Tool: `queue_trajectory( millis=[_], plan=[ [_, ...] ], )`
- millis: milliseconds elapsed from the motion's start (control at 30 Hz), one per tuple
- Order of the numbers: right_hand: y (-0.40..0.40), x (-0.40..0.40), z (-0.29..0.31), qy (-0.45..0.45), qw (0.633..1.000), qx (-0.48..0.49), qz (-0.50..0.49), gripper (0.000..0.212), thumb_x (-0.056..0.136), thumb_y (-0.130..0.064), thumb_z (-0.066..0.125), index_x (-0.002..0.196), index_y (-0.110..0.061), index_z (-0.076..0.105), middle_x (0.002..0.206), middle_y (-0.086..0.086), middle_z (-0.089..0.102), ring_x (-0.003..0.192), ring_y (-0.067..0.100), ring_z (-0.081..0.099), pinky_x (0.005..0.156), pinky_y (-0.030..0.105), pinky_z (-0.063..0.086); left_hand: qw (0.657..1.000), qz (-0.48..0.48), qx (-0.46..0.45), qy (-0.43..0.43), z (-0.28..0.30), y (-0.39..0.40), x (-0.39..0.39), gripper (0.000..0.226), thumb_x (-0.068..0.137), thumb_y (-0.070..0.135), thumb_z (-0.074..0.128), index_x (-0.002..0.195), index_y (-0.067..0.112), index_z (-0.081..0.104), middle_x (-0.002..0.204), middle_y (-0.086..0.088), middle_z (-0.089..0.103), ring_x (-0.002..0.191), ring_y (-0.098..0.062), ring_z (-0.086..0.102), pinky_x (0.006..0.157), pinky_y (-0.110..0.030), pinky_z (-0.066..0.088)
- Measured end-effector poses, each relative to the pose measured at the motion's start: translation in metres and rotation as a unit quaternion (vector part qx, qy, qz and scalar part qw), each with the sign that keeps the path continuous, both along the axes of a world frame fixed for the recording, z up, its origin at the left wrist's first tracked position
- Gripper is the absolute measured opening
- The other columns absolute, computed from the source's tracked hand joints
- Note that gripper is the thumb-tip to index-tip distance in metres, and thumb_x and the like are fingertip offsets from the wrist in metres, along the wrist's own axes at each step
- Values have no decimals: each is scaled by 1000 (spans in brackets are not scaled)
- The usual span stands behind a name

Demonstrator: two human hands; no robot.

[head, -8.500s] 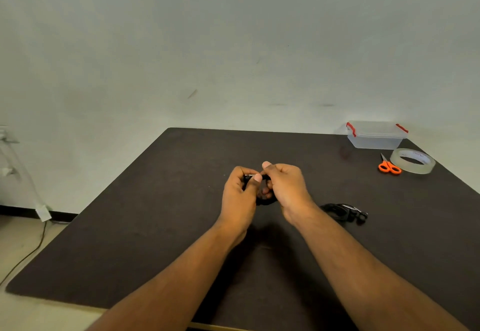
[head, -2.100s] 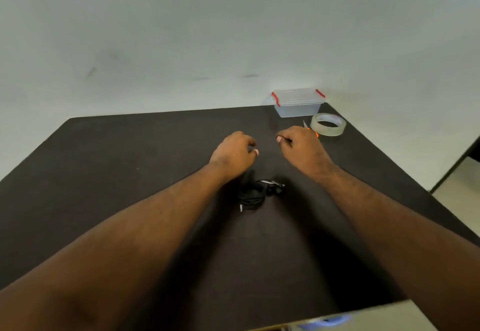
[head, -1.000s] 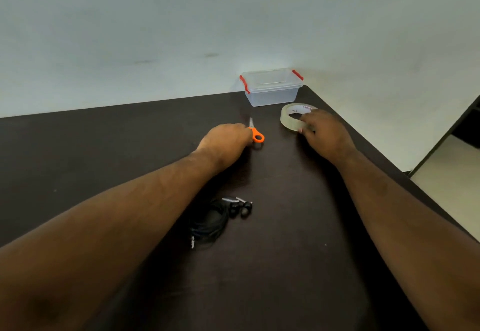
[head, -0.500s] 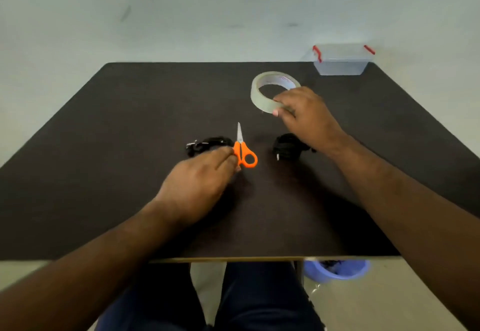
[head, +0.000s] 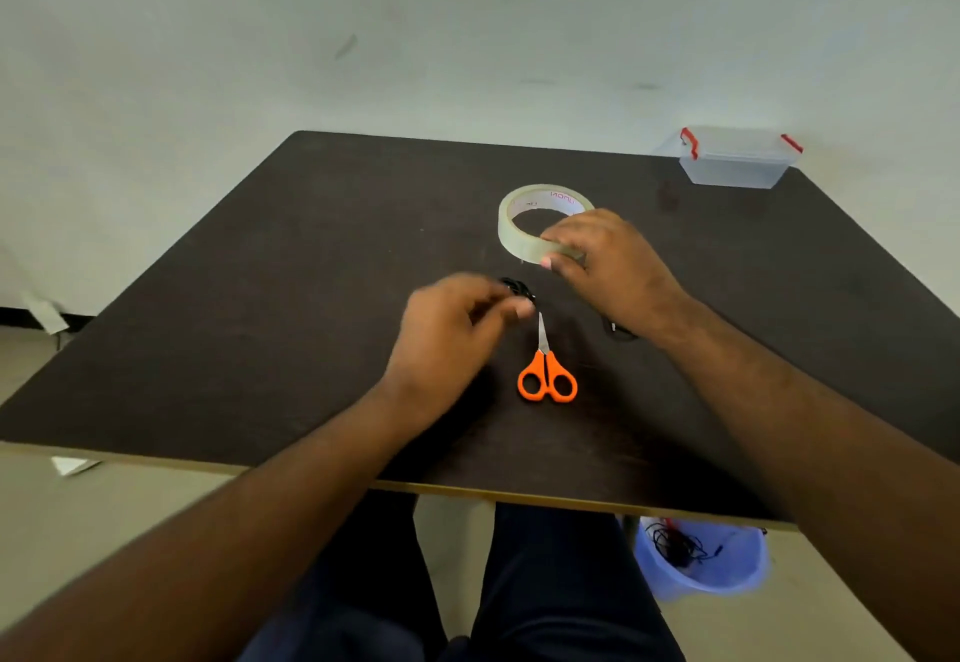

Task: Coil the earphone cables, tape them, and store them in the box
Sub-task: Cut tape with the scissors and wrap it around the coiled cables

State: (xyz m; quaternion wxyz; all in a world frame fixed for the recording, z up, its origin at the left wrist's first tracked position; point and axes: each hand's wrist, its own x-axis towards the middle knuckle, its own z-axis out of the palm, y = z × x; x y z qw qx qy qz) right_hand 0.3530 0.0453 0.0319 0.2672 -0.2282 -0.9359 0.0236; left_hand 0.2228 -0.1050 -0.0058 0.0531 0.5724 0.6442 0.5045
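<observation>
The right hand (head: 608,266) pinches the near rim of the tape roll (head: 524,225) on the dark table (head: 260,308). The blurred left hand (head: 452,329) reaches a black earphone coil (head: 517,288), but I cannot tell whether it grips it. Orange scissors (head: 546,375) lie between the hands; the closed box (head: 735,160) sits at the far right corner.

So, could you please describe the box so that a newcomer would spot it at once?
Start at the dark table and go to its far right corner, beyond the tape roll. The box sits there alone: small, clear plastic, lid on, the only thing with red clips.
</observation>
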Motion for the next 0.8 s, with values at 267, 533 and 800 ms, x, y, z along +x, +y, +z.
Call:
queue_trajectory(
  millis=[267, 533, 800],
  plan=[
    [-1, -6, 3, 27, 1000, -10, -9, 21, 90, -20, 62, 107, -10, 70, 104, 6, 71, 99, 20, 60, 84, 28, 42, 995, 60, 36, -65, 8, 53, -12, 50, 70, 34, 83, 112, 18, 62, 105, 16, 59, 97, 2, 54, 78, -6, 42],
    [-1, -10, 7, 24, 999, -25, -20, 23, 90, -23, 63, 109, -12, 70, 107, 5, 71, 102, 20, 60, 87, 32, 45, 993, 61, 96, -34, 3, 67, -29, 13, 81, 26, 76, 91, 19, 71, 95, 9, 66, 93, -8, 62, 77, -25, 53],
    [25, -9, 13, 5, 995, -96, 13, 21, 86, -21, 69, 105, -13, 72, 101, -2, 71, 93, 9, 54, 72, 12, 34, 995, -59, 20, -82, 11, 79, -69, 4, 87, 13, 69, 89, 11, 66, 94, -3, 68, 89, -20, 64, 81, -45, 56]
  ],
)
